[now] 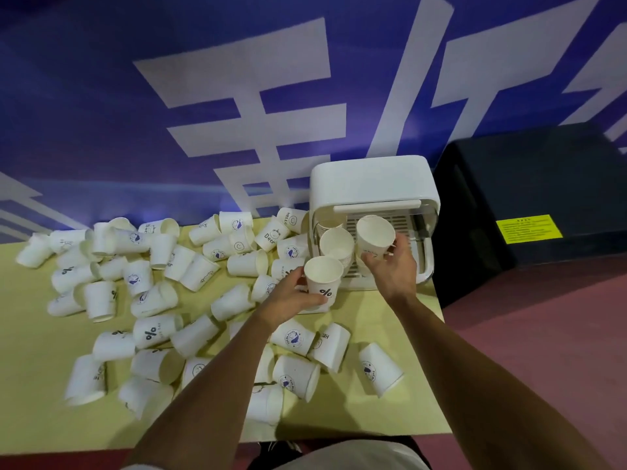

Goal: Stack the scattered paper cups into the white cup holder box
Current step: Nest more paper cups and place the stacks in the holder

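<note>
The white cup holder box (373, 179) stands at the table's far right with its front open. Two upright cups, one (336, 244) nearer and one (327, 225) behind it, sit inside at the left. My right hand (393, 269) holds a white paper cup (375, 234) tilted over the box's slatted floor. My left hand (288, 295) grips an upright cup with a percent mark (322, 278) just in front of the box. Several white paper cups (152, 293) lie scattered on their sides over the table.
The yellow table (390, 327) ends at a front edge near my body and a right edge beside the box. A black case with a yellow label (529, 228) stands on the red floor to the right. A blue wall with white characters (237, 96) rises behind.
</note>
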Motion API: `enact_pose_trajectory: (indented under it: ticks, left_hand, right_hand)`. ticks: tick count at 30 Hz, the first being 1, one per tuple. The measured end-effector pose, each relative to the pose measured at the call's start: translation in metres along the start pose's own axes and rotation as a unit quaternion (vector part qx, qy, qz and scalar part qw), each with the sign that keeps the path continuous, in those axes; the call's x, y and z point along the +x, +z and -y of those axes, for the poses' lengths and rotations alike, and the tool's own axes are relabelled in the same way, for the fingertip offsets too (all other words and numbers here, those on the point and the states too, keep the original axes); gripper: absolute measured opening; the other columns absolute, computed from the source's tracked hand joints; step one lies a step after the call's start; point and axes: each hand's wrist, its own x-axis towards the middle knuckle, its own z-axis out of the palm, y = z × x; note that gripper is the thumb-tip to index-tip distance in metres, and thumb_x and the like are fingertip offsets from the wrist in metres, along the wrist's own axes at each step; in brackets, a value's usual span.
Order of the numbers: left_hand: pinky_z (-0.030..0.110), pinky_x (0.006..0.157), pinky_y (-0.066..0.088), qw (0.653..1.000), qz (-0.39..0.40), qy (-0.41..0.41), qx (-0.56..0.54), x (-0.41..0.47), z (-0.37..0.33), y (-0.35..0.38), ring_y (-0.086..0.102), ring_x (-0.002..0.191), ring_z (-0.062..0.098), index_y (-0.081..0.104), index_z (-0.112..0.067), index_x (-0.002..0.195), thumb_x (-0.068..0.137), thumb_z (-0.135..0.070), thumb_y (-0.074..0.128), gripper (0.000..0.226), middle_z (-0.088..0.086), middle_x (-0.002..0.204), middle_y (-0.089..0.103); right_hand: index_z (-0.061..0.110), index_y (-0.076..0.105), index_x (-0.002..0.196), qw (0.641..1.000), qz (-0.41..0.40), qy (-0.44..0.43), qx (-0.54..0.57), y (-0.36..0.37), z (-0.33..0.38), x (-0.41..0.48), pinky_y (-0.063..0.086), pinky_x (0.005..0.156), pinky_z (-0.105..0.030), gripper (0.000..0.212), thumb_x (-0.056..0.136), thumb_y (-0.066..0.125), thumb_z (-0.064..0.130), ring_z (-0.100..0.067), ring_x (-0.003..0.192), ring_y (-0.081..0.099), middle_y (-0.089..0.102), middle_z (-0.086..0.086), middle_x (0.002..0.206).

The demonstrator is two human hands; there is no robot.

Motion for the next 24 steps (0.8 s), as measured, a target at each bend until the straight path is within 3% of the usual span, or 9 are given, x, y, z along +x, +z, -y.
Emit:
enact_pose_trajectory:
  ticks: [7, 10, 12, 16, 18, 20, 24]
  left_hand:
    - [0.042, 0.102, 0.051, 1.0, 0.008, 0.002, 0.018, -0.005, 0.004, -0.005, 0.061, 0.112, 0.009, 0.054, -0.032, 0.131, 0.067, -0.032, 0.086, 0.072, -0.008, 0.12, 0.064]
    - [0.041, 0.102, 0.05, 0.999, 0.015, 0.005, 0.028, -0.006, 0.002, -0.006, 0.061, 0.111, 0.009, 0.054, -0.032, 0.13, 0.065, -0.037, 0.085, 0.073, -0.009, 0.12, 0.064]
    - [0.039, 0.1, 0.05, 0.999, 0.018, 0.006, 0.04, -0.007, 0.001, -0.004, 0.061, 0.11, 0.008, 0.054, -0.033, 0.13, 0.066, -0.04, 0.085, 0.072, -0.012, 0.119, 0.064]
    - [0.027, 0.089, 0.051, 0.999, 0.022, 0.019, 0.046, -0.009, -0.002, 0.004, 0.062, 0.105, 0.006, 0.055, -0.03, 0.131, 0.074, -0.038, 0.084, 0.065, -0.01, 0.114, 0.065]
    - [0.031, 0.09, 0.053, 0.998, 0.028, 0.025, 0.052, -0.009, -0.004, 0.009, 0.064, 0.103, 0.009, 0.055, -0.032, 0.133, 0.072, -0.043, 0.084, 0.068, -0.006, 0.113, 0.066]
    - [0.035, 0.092, 0.055, 0.998, 0.033, 0.029, 0.053, -0.009, -0.006, 0.014, 0.065, 0.101, 0.012, 0.056, -0.032, 0.133, 0.071, -0.045, 0.084, 0.069, -0.004, 0.11, 0.067]
    - [0.024, 0.083, 0.052, 0.997, 0.039, 0.043, 0.06, -0.012, -0.018, 0.021, 0.063, 0.098, 0.009, 0.055, -0.036, 0.122, 0.078, -0.039, 0.082, 0.052, -0.006, 0.105, 0.065]
  right_hand:
    - [0.016, 0.053, 0.129, 0.999, -0.013, -0.007, -0.033, 0.005, -0.002, -0.001, 0.045, 0.087, -0.027, 0.06, 0.076, 0.081, 0.02, -0.014, 0.106, 0.056, 0.062, 0.001, 0.117]
    - [0.011, 0.045, 0.143, 0.997, -0.028, 0.01, -0.07, 0.005, -0.005, -0.004, 0.043, 0.107, -0.042, 0.076, 0.076, 0.08, 0.024, -0.025, 0.129, 0.048, 0.055, -0.007, 0.139]
    - [0.011, 0.046, 0.143, 0.997, -0.039, 0.001, -0.073, 0.002, -0.003, -0.011, 0.038, 0.113, -0.042, 0.073, 0.079, 0.078, 0.023, -0.026, 0.134, 0.045, 0.051, -0.008, 0.142]
    - [0.017, 0.062, 0.12, 0.997, -0.02, -0.036, -0.062, -0.003, 0.003, -0.031, 0.049, 0.094, -0.036, 0.047, 0.081, 0.076, 0.04, -0.018, 0.113, 0.055, 0.056, 0.003, 0.119]
    - [0.021, 0.064, 0.113, 0.999, 0.028, -0.013, -0.033, -0.005, 0.005, -0.04, 0.051, 0.084, -0.027, 0.046, 0.08, 0.077, 0.05, -0.011, 0.1, 0.062, 0.063, 0.008, 0.107]
    - [0.025, 0.063, 0.11, 0.996, 0.084, -0.005, -0.022, -0.006, 0.006, -0.048, 0.051, 0.081, -0.023, 0.046, 0.078, 0.079, 0.053, -0.006, 0.095, 0.063, 0.067, 0.009, 0.101]
    - [0.034, 0.062, 0.102, 0.988, 0.152, 0.004, -0.018, -0.008, 0.009, -0.057, 0.05, 0.08, -0.023, 0.03, 0.08, 0.08, 0.046, -0.007, 0.094, 0.065, 0.069, 0.012, 0.099]
